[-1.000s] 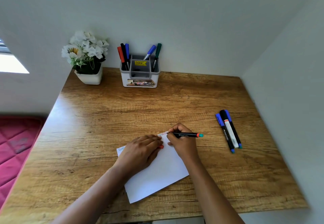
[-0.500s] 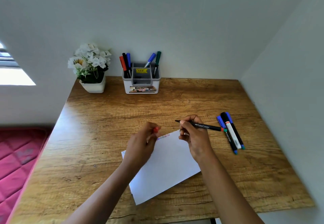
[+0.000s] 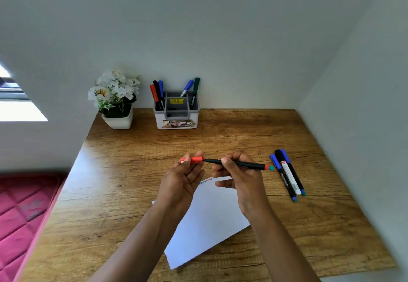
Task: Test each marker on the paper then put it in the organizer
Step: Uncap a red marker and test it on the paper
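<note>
A pink quilted mattress (image 3: pixel 24 215) lies left of a wooden counter (image 3: pixel 136 160) between white walls (image 3: pixel 220 38). At the back stand a flower pot (image 3: pixel 118 120) and an organizer (image 3: pixel 176 116). Above the paper (image 3: pixel 209 222), the left hand (image 3: pixel 181 184) pinches an orange cap (image 3: pixel 193 160) in its fingers; the right hand (image 3: pixel 245 180) grips the black marker (image 3: pixel 254 166). Three markers (image 3: pixel 287 174) lie far right.

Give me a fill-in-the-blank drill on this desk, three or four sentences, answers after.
The organizer holds ___ markers.
___ loose markers lie on the table right of the paper.
The left hand pinches a cap; the marker in the right hand has a ___ barrel.
The flowers left of the organizer are ___.
Answers: five; three; black; white.
</note>
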